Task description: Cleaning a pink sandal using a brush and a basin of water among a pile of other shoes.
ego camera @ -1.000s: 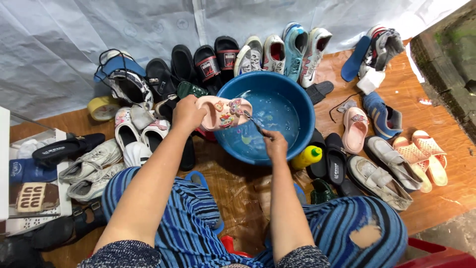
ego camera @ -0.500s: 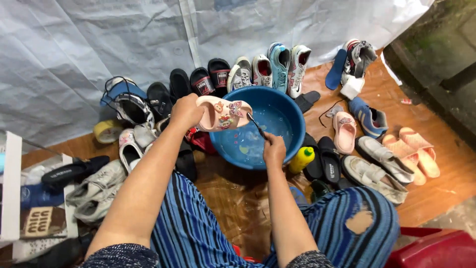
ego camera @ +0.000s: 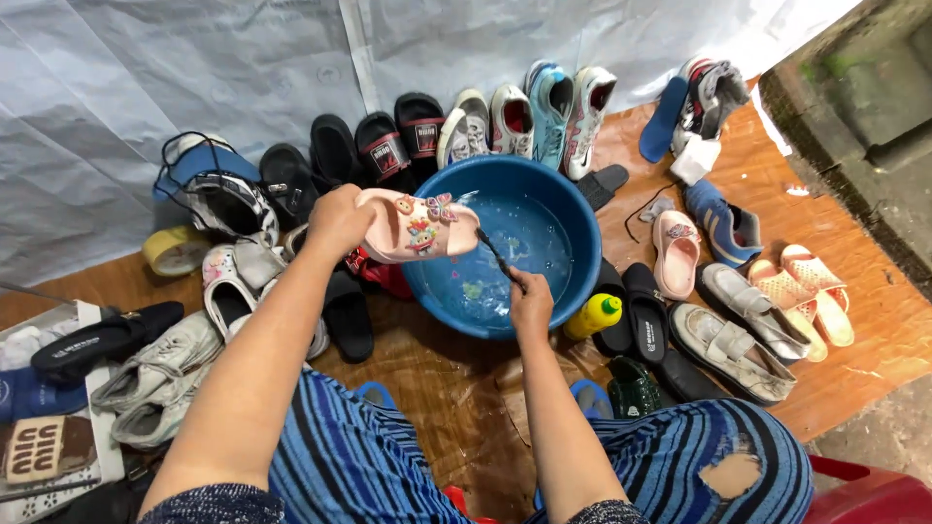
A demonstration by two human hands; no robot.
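Pink sandal (ego camera: 419, 226) still in left fingers (ego camera: 340, 221), over basin (ego camera: 573, 209).

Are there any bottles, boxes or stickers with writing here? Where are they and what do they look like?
Yellow bottle: green cap, lying right of the blue basin, near the right hand.
Brown label: rectangle with pale letters, bottom left.
Black sandals: red-and-white strap labels, behind the basin.
Tape roll: yellowish ring, far left.
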